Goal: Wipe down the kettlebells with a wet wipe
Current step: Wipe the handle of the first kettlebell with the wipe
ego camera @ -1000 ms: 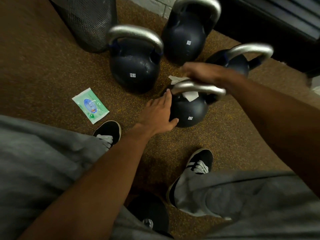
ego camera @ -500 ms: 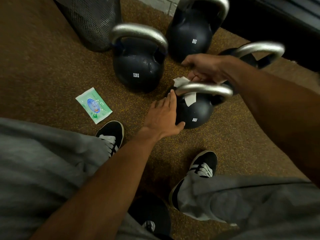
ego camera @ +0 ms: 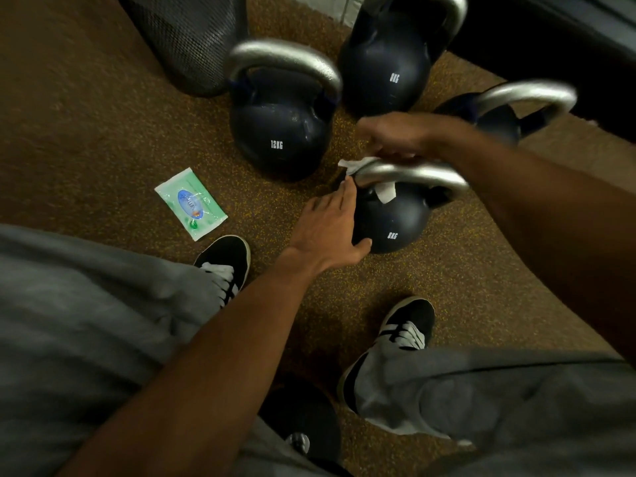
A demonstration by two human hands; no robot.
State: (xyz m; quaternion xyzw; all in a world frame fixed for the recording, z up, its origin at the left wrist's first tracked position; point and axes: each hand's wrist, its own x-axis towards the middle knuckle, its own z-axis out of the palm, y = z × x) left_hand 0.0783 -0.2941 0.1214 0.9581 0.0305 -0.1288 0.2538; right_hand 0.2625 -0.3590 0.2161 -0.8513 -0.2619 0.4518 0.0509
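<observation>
Head view: near 8kg bell [ego camera: 392, 222] stands upright on the floor [ego camera: 103, 132], just near-right of the 12kg bell [ego camera: 278, 132]. L hand [ego camera: 330, 228] lies flat on its left flank, fingers [ego camera: 344, 201] straight and together, thumb round the near side. It's steadying, not gripping. R hand [ego camera: 395, 136] is over the handle [ego camera: 413, 173] and blurred. Its fingers look bunched on the wipe [ego camera: 385, 194], which drapes over the handle's left end w/ one corner hanging inside the loop.

Wipe is light, limp and wet, so it'll prob. bunch and slide; keep it pinned under the fingertips. Bell is heavy and rigid w/ a smooth coat, likely slick once damp. To tip or shift it, take the handle, not the ball. Wipe pack [ego camera: 191, 203] lies well left.
</observation>
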